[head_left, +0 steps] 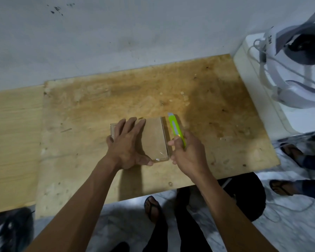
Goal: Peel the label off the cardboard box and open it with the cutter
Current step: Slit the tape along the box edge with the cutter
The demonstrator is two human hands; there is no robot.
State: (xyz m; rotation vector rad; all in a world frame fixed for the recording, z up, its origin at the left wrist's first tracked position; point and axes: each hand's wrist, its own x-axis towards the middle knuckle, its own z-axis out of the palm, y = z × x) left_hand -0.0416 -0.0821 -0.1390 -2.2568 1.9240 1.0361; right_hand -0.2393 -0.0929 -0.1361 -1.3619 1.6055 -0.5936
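A small flat cardboard box (155, 139) wrapped in clear tape lies on the stained plywood board (91, 110). My left hand (127, 142) presses flat on the box's left half, fingers spread, thumb at its near edge. My right hand (186, 153) grips a lime-green cutter (175, 127) just right of the box. The cutter runs along the box's right side with its short blade pointing away from me. I see no label on the box's visible top.
A white case (262, 88) with a white headset and cables on it stands at the right edge of the board. A grey wall lies behind. Other people's feet in sandals (280, 187) are on the floor at right; a dark bag (9, 231) sits lower left.
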